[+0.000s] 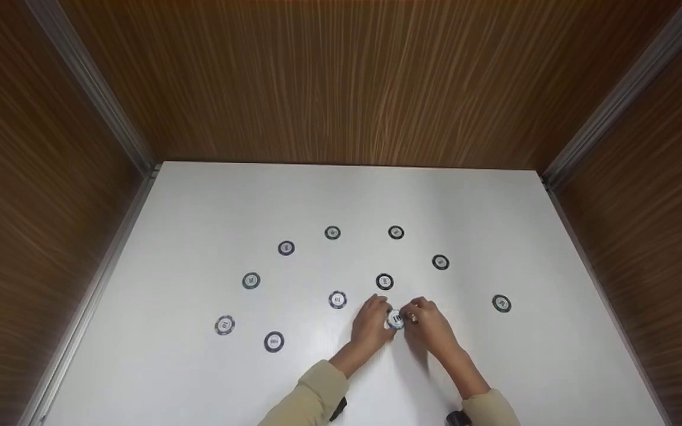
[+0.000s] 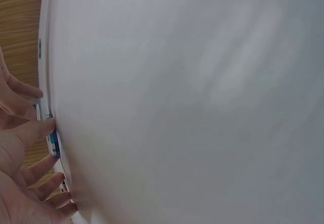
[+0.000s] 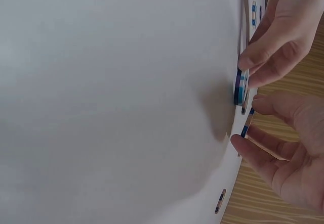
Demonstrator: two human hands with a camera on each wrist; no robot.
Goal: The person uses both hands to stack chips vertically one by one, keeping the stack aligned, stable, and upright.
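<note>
In the head view my left hand [image 1: 370, 325] holds a small stack of poker chips [image 1: 395, 319] at its left side, the top one white-faced. From the left wrist, the same stack [image 2: 53, 139] shows blue and dark edges between thumb and fingers, right at the white tabletop. My right hand [image 1: 430, 325] is just right of the stack. In the right wrist view its thumb and fingers pinch a single blue-and-white-edged chip [image 3: 246, 128], tilted and close beside the stack. A black-rimmed chip [image 1: 385, 281] lies just beyond both hands.
More chips lie flat and scattered on the white table [image 1: 157, 355]: a grey-rimmed chip [image 1: 337, 300] left of the hands, a dark one [image 1: 274, 341] nearer the front, another [image 1: 501, 303] far right. Wood-grain panels [image 1: 341, 83] enclose the back and sides.
</note>
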